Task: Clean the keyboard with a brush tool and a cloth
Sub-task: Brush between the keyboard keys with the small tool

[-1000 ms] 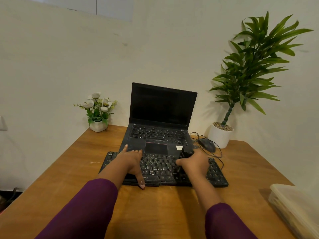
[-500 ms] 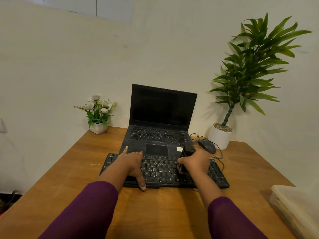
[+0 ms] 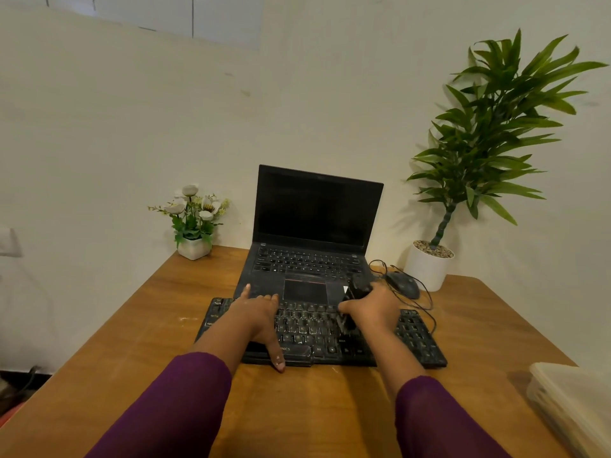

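Brush [image 3: 357,289] slightly leftward on keyboard [image 3: 307,328], right grip [image 3: 375,309] around it, left grip [image 3: 256,309] spread flat.

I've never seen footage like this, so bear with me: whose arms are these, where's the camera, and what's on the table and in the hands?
There is no machine here: a person wears a wide-angle camera on the head, so the one picture looks forward and down along their purple sleeves. The left hand lies flat with straight fingers on the left part of the black keyboard. The right hand grips a dark brush tool, its bristle end down on the keys. The keyboard lies on a wooden table in front of an open laptop. A wired mouse sits right of the laptop, a small flower pot and a tall potted plant stand by the wall, and a clear plastic container is at the right edge. No cloth is in view.
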